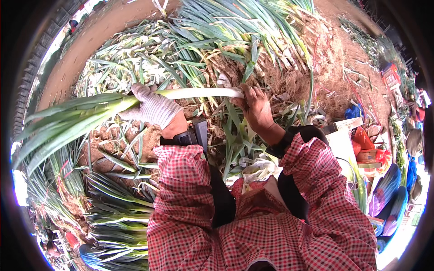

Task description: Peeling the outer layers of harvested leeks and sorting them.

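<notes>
Leek (199, 93) held up in front, stretched from left to right. Gripped round the middle by left hand (157, 108), with green leaves (90, 108) poking out past it; pinched at the white tip (233, 92) by right hand (258, 107), nearer that end.

One held leek (199, 93), two sleeves (181, 178)

Worn on the head, left of a side-by-side pair, and pointed down over checked sleeves (183, 174) at left grip (153, 107) and right grip (258, 108), at close range. Spans, in wide fisheye, from those sleeves below to leafy stalks (239, 22) and brown ground (122, 17) farther off at top. Upright, unmirrored; bends straight edges toward the rim.
</notes>
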A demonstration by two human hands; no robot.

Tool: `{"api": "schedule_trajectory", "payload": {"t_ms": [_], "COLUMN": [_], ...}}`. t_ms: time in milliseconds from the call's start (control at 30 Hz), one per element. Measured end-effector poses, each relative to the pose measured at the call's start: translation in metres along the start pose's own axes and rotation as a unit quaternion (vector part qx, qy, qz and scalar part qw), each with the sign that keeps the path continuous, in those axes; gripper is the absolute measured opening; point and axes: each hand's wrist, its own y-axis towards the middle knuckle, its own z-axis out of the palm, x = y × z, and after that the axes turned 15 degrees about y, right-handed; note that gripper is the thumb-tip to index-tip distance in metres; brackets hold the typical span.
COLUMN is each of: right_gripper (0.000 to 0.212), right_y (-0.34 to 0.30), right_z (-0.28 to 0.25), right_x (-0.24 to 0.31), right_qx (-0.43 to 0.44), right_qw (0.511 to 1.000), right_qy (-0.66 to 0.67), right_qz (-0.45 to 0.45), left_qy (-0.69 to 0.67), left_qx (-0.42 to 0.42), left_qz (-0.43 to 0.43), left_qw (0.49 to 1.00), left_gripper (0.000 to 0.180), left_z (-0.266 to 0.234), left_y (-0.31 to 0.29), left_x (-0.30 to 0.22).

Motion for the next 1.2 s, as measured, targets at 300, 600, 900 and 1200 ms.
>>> {"api": "schedule_trajectory", "payload": {"t_ms": [300, 600, 900, 1200], "right_gripper": [0.025, 0.011, 0.029, 0.017], "right_y": [0.012, 0.021, 0.008, 0.006], "right_z": [-0.011, -0.021, -0.048, -0.047], "right_x": [-0.003, -0.018, 0.007, 0.008], "right_qx": [-0.075, -0.081, -0.061, -0.096], "right_qw": [0.992, 0.996, 0.989, 0.994], "right_qy": [-0.008, 0.021, 0.125, 0.048], "right_qz": [-0.101, 0.008, -0.059, -0.004], "left_qy": [-0.081, -0.131, -0.185, -0.403], "left_qx": [0.044, 0.042, 0.144, 0.295], "left_qz": [-0.053, -0.262, -0.303, -0.256], "left_qw": [0.994, 0.955, 0.924, 0.828], "left_gripper": [0.051, 0.043, 0.031, 0.039], "left_z": [-0.001, 0.003, -0.005, -0.005], "left_y": [0.005, 0.015, 0.012, 0.025], "left_x": [0.028, 0.033, 0.015, 0.022]}}
